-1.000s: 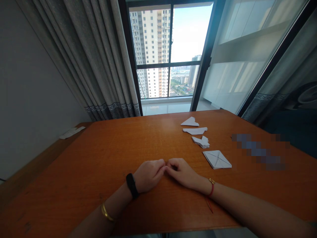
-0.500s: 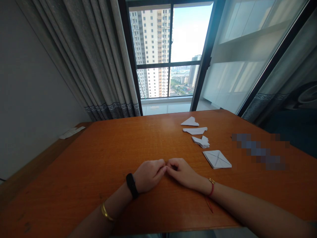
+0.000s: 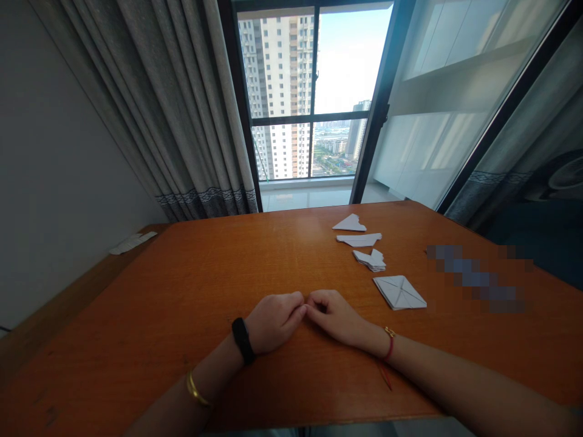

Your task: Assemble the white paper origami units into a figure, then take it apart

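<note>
My left hand (image 3: 276, 318) rests on the wooden table (image 3: 218, 261) with its fingers curled in and its thumb along them. Against its fingertips lie those of my right hand (image 3: 337, 317), loosely closed, with a small gap showing between thumb and forefinger. Nothing can be seen in either hand. To the right of my right hand is a folded white paper square (image 3: 401, 292) with crease lines. Beyond it, in a row going away from me, are a folded paper piece with several layers (image 3: 370, 261), a long flat paper piece (image 3: 359, 240) and a pointed paper piece (image 3: 350, 223).
A blurred-out item (image 3: 476, 278) lies on the table's right side. At the far left, a pale strip (image 3: 132, 243) sits on a ledge by the wall. Behind the table are a grey curtain (image 3: 182, 121) and a framed glass window (image 3: 312, 119).
</note>
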`<control>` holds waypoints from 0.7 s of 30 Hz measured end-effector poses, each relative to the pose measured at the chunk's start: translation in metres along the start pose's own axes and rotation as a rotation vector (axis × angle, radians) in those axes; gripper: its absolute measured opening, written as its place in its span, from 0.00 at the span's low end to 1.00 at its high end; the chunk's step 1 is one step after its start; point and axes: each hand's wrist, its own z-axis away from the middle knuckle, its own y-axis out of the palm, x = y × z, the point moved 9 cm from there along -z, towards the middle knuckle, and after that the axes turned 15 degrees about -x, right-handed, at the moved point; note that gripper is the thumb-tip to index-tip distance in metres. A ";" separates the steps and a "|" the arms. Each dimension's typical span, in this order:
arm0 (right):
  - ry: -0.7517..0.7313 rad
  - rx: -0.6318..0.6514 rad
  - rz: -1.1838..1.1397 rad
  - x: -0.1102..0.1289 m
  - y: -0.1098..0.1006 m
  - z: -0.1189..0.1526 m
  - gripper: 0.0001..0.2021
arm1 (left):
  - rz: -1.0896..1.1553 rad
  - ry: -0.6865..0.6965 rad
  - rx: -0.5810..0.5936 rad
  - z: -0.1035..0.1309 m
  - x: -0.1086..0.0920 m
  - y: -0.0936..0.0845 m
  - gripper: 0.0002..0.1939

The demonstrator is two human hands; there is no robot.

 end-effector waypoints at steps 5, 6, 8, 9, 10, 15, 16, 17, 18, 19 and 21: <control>0.000 0.004 -0.003 0.000 0.000 0.001 0.14 | 0.002 0.001 0.002 -0.001 -0.001 0.000 0.12; 0.002 0.005 -0.006 0.000 0.000 0.001 0.14 | 0.003 0.000 0.002 -0.001 -0.001 -0.001 0.12; 0.005 0.007 -0.008 0.000 0.000 0.001 0.14 | 0.005 0.000 0.001 -0.001 -0.001 -0.001 0.12; 0.006 0.005 -0.007 0.000 0.000 0.001 0.14 | 0.004 0.001 0.000 -0.001 -0.002 -0.002 0.12; 0.008 0.005 -0.006 0.001 0.000 0.001 0.14 | 0.004 0.003 0.000 -0.001 -0.002 -0.002 0.12; 0.007 0.010 -0.005 0.001 0.000 0.000 0.15 | 0.000 0.004 0.002 -0.001 -0.001 -0.001 0.12; 0.005 0.010 -0.004 0.002 0.000 0.000 0.15 | -0.002 0.002 0.001 -0.001 -0.001 -0.001 0.12; 0.004 0.010 -0.003 0.001 0.001 0.000 0.15 | -0.004 0.001 0.003 0.000 -0.001 -0.001 0.12; 0.003 0.012 -0.003 0.001 0.001 0.000 0.14 | -0.006 0.001 0.004 0.000 0.000 0.000 0.12; 0.003 0.012 -0.004 0.001 0.001 0.001 0.14 | -0.008 0.002 0.006 0.000 0.000 0.000 0.11; 0.001 0.013 -0.005 0.000 0.001 0.001 0.14 | -0.009 0.002 0.009 0.000 0.000 0.001 0.11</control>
